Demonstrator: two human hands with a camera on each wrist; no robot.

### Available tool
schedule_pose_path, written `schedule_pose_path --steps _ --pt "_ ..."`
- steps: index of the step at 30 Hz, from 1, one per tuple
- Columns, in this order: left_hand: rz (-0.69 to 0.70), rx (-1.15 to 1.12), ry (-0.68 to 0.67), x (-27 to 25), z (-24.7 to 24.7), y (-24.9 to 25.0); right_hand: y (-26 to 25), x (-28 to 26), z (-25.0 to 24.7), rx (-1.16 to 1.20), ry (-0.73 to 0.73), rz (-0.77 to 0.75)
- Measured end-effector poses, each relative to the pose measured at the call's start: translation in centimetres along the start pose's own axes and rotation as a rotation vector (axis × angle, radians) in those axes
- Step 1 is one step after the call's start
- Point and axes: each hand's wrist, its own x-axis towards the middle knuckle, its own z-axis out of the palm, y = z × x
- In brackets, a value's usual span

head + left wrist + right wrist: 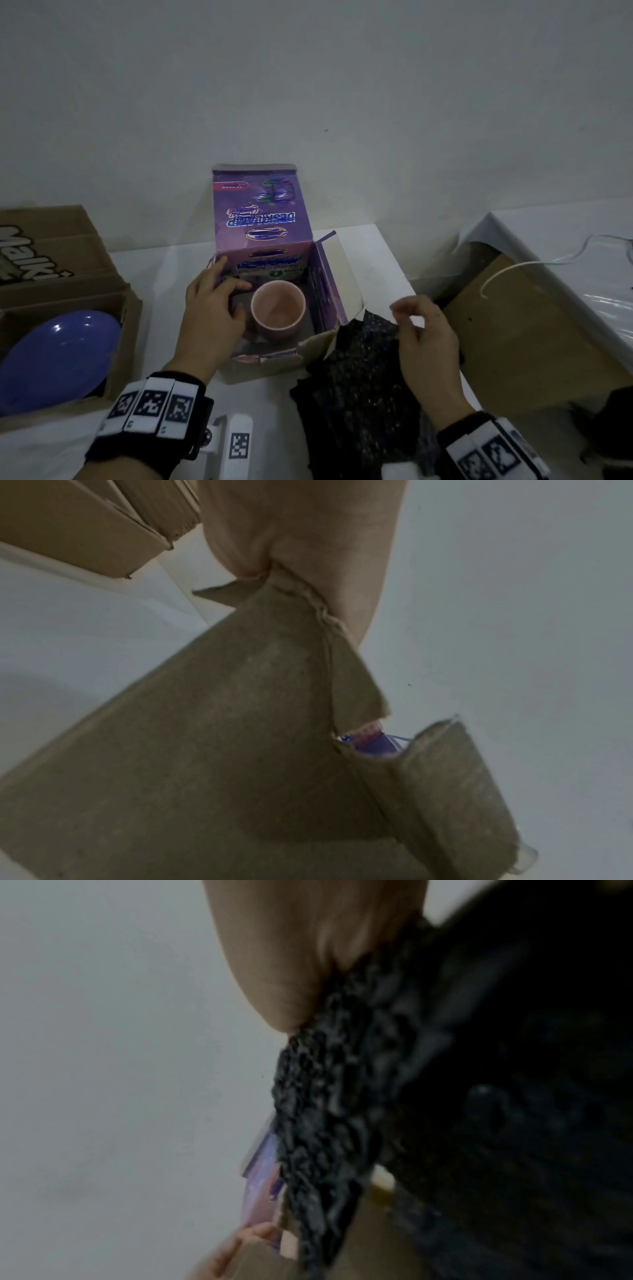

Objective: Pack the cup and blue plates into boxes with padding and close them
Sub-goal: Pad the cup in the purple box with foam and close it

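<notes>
A pink cup (pixel 277 310) stands upright inside the open purple box (pixel 263 219) at the table's middle; the box lid is raised at the back. My left hand (pixel 212 308) grips the box's left wall, fingers curled over its edge beside the cup. In the left wrist view the left hand (pixel 308 534) bears on the box's brown cardboard flap (pixel 240 737). My right hand (pixel 424 335) pinches the top corner of a black bubble-wrap padding sheet (pixel 359 377) just right of the box. The padding (pixel 325 1110) hangs from my right hand (pixel 308 947). A blue plate (pixel 58 356) lies in a brown carton (pixel 68 284) at the left.
A white wall rises close behind the table. To the right, across a gap with a brown panel (pixel 513 325), stands a second white surface with a white cable (pixel 513 270). A white tagged block (pixel 239 445) lies at the near edge.
</notes>
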Motion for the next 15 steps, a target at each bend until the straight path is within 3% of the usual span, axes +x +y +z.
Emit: schedule_pose_path --steps 3,7,9,11,13,15 --pt "0.007 -0.003 0.001 0.0 0.1 -0.2 -3.8 1.8 0.5 0.239 0.123 -0.049" --pt "0.012 -0.018 0.009 0.0 0.2 -0.4 -7.4 4.1 2.6 0.25 0.224 -0.248" --pt "0.02 -0.027 0.015 0.0 0.2 -0.4 -7.5 4.5 4.0 0.189 0.07 -0.313" --pt "0.026 -0.035 0.015 0.0 0.1 -0.3 -6.2 3.9 5.2 -0.142 -0.19 -0.412" --pt "0.019 -0.041 0.012 -0.1 0.0 -0.2 -3.5 3.0 6.2 -0.543 -0.351 -0.557" --pt "0.014 -0.048 0.01 -0.2 0.1 -0.3 -2.2 2.6 6.2 -0.628 -0.435 -0.595"
